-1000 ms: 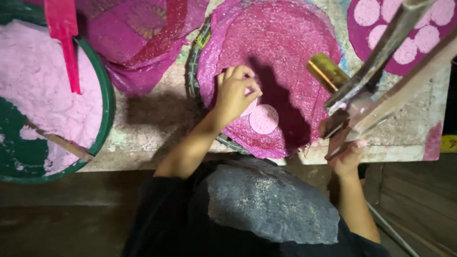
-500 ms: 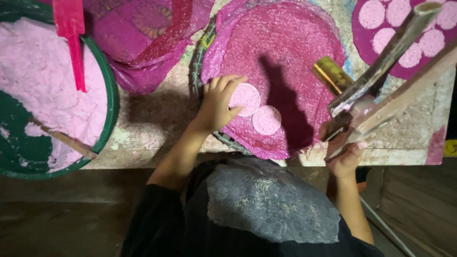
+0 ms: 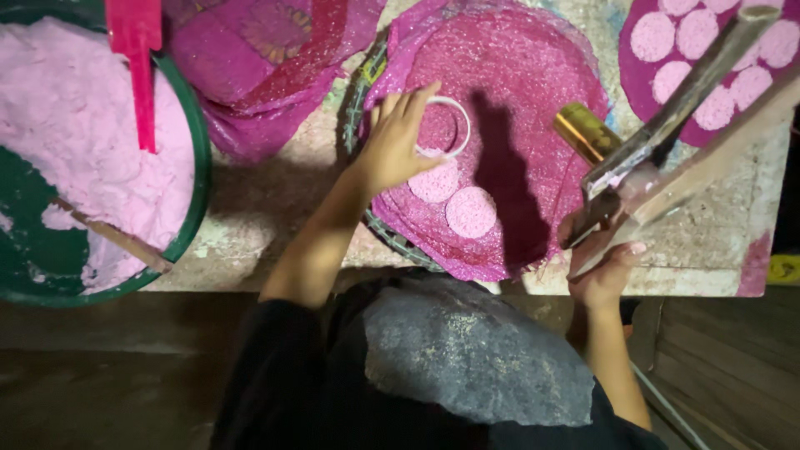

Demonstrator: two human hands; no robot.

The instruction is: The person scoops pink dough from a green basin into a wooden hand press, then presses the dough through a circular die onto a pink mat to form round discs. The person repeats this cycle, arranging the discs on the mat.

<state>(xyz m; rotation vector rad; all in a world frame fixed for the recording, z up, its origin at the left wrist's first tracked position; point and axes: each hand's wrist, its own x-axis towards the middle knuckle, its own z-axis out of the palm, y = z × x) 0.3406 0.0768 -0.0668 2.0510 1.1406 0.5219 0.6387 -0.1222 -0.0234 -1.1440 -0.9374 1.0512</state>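
Magenta mesh cloth (image 3: 533, 100), speckled and glittering, covers a round tray on the worn, paint-flecked table (image 3: 275, 217), and the work sits on it. The left hand (image 3: 396, 142) lies over the cloth with its fingers spread and curled around a white ring mould (image 3: 446, 125), fingertips touching the ring's near rim; the ring rests flat on the cloth with pink grains inside it. Just below the ring lie two pale pink round discs (image 3: 454, 196), one touching the heel of the hand, the other beside it toward the table edge. The right hand (image 3: 604, 271) is closed around the lower end of a long metal and wood lever (image 3: 683, 117) that slants up to the top right corner; a brass-coloured cylinder (image 3: 587, 133) sits beside it. At the top right a second magenta sheet (image 3: 633, 92) carries rows of the same pale pink discs. At the left a green basin (image 3: 196, 192) holds a heap of pale pink paste (image 3: 75, 133), with a bright pink plastic scoop (image 3: 137, 58) lying across its rim and a wooden stick (image 3: 108, 233) leaning inside. Between basin and tray lies a crumpled pile of magenta mesh (image 3: 267, 58). A small yellow label (image 3: 783, 268) shows at the far right edge, its print too small to make out. A grey cloth (image 3: 467, 350) covers the person's lap.
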